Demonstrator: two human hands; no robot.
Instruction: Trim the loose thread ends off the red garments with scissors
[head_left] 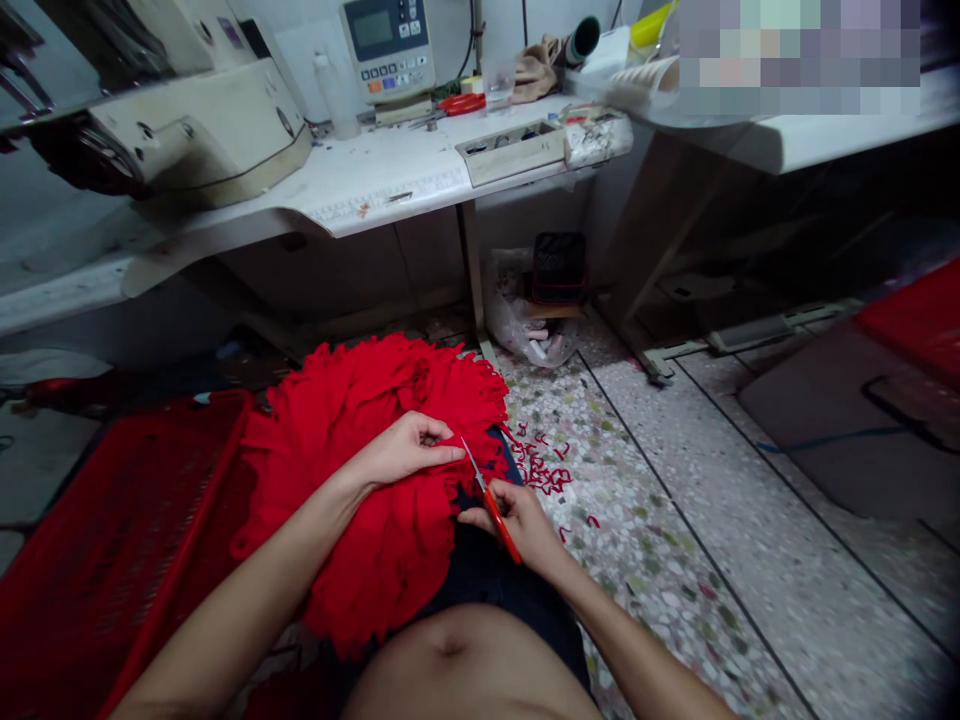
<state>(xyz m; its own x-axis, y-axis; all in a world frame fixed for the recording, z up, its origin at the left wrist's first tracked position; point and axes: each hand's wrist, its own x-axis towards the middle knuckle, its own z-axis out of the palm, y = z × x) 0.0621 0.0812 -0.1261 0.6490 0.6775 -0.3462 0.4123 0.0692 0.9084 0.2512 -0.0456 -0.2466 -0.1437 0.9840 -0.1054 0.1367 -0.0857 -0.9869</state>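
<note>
Frame centre: left hand (409, 450), pinching red fabric (352, 405); right hand (523, 522), curled round red-handled snips (492, 503). Step, apparently: trimming. Next cut calls for a steady edge.

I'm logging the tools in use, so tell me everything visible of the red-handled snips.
The snips have an orange-red handle, plastic by its look, and slim, pointed grey metal blades. The right hand holds them by the handle, whose end juts out below the hand in the picture. They slant, tips up and toward the left hand, close to its fingertips and the red fabric. Whether the blades are open or touch the fabric is too small to tell.
</note>
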